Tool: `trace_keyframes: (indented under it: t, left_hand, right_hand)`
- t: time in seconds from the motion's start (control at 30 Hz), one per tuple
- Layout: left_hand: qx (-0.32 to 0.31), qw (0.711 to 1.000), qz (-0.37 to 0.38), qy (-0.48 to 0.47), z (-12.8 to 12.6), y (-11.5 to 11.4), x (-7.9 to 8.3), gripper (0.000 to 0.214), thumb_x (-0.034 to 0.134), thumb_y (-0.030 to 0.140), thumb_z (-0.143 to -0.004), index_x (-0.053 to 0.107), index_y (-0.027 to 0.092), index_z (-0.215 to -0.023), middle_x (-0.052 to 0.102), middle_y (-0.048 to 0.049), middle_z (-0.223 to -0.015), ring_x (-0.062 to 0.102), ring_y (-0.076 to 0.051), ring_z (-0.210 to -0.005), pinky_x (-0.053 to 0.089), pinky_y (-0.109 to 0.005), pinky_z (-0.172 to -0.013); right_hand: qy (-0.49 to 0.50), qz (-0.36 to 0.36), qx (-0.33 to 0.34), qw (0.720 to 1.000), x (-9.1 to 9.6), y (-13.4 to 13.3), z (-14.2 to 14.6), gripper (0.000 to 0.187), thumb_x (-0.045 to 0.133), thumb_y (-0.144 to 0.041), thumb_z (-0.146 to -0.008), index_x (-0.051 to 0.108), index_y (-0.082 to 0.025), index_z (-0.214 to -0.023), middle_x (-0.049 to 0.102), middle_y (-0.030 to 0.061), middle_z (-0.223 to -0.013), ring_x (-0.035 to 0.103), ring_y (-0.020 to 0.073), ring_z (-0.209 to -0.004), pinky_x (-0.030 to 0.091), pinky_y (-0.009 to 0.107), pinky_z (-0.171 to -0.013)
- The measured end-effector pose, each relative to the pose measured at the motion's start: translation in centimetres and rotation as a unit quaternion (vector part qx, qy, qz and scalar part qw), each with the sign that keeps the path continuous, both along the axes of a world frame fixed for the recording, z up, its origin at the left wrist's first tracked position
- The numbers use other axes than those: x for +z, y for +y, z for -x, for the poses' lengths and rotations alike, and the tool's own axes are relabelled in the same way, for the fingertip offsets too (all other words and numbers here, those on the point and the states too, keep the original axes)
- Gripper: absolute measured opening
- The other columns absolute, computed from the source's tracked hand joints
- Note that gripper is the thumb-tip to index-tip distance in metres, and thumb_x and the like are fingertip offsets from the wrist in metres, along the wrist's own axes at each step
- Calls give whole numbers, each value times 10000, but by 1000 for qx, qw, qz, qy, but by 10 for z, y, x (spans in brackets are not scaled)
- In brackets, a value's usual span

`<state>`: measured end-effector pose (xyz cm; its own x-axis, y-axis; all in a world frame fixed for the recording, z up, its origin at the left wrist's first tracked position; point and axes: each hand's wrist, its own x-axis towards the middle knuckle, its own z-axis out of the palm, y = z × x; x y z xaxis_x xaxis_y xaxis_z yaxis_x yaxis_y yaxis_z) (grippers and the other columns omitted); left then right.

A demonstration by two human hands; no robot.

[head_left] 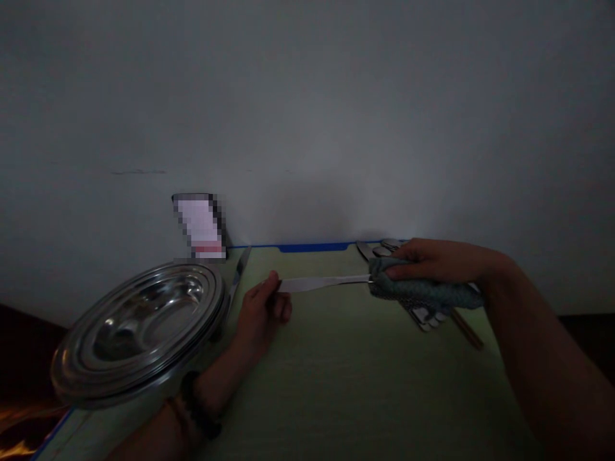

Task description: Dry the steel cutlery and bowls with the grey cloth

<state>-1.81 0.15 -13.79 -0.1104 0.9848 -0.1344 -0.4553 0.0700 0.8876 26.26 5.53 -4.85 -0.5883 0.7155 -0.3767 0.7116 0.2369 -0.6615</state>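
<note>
A metal table knife (pixel 323 282) is held level above the table. My left hand (pixel 259 308) pinches its blade end between thumb and fingers. At the other end, my right hand (pixel 435 261) is closed over a grey-green cloth (pixel 427 292) wrapped around the knife, so that end is hidden. Beneath and behind the cloth lie several pieces of metal cutlery (pixel 382 251), partly covered. A pair of brown sticks, perhaps chopsticks (pixel 467 329), pokes out below the cloth. Left of my left hand, another knife (pixel 240 267) rests on the table beside the metal dishes.
Stacked round metal dishes (pixel 62 368) stand on the left of the pale green table (pixel 327 365). A phone (pixel 199 224) with a lit, blurred screen leans against the grey wall (pixel 307 115). Blue edging (pixel 313 247) runs along the table's back. The light is dim.
</note>
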Motion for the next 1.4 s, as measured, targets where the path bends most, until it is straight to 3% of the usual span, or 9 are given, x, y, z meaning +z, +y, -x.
trace_keyframes:
  t: [0.17,0.33,0.57,0.7,0.9,1.0,1.23,1.3,1.4]
  left_hand:
    - [-8,999,-38,4,1,1,-2,370,673,407,-715,475,169,-511,400,76,-355,414,-59,-345,319,-180,-356]
    - [-60,995,-62,60,-2,-5,-3,403,674,447,-706,464,169,-505,399,73,-371,450,-76,-353,334,-190,-345]
    - [-101,975,-111,167,-4,-8,-11,388,599,463,-776,513,154,-557,415,76,-374,443,-67,-334,329,-186,-351]
    - [-49,984,-94,141,-4,-6,-10,421,588,468,-782,485,155,-519,408,72,-373,437,-63,-343,324,-186,-361]
    - [48,996,-60,42,1,2,-9,420,564,417,-811,425,169,-502,363,85,-373,384,-52,-337,292,-184,-354]
    - [27,994,-75,81,3,2,-10,414,552,430,-817,437,169,-516,369,84,-375,398,-55,-341,295,-185,-361]
    - [-9,966,-108,236,-1,-5,-12,495,494,536,-816,404,178,-487,354,73,-352,388,-58,-324,286,-194,-361]
    - [-31,968,-106,226,-1,-5,-11,494,424,559,-839,450,173,-532,377,66,-370,396,-67,-331,297,-199,-363]
    - [-62,975,-113,180,-1,-4,-11,456,339,548,-870,513,172,-678,401,70,-417,417,-85,-350,310,-204,-360]
  right_hand:
    - [-20,-36,6,999,4,-2,9,486,522,-587,-765,684,-142,-870,655,33,-651,552,115,-501,424,225,-462]
    - [-48,-54,81,994,2,-9,35,481,478,-564,-807,687,-132,-843,656,40,-654,556,110,-529,391,207,-468]
    - [-19,-43,164,985,-15,-14,65,435,455,-506,-841,677,-132,-839,654,32,-681,555,101,-568,380,196,-491]
    - [-18,-66,140,988,-13,-11,63,436,445,-508,-843,671,-135,-835,652,32,-682,555,104,-565,380,200,-484]
    - [-51,-82,57,994,4,-7,26,490,451,-579,-813,682,-147,-844,648,30,-650,547,111,-519,378,219,-464]
    - [-38,-73,43,996,3,-9,23,478,454,-565,-815,685,-148,-841,640,22,-628,527,106,-490,377,225,-459]
    - [36,-86,143,985,-18,-18,68,343,485,-415,-842,672,-155,-718,593,-10,-557,480,88,-482,333,214,-445]
    - [82,-113,103,985,-21,-18,71,310,518,-404,-824,664,-168,-687,597,-10,-556,484,94,-486,337,218,-446]
    - [193,-132,-21,972,-25,-13,71,306,519,-435,-818,660,-179,-729,646,9,-639,538,117,-541,388,230,-484]
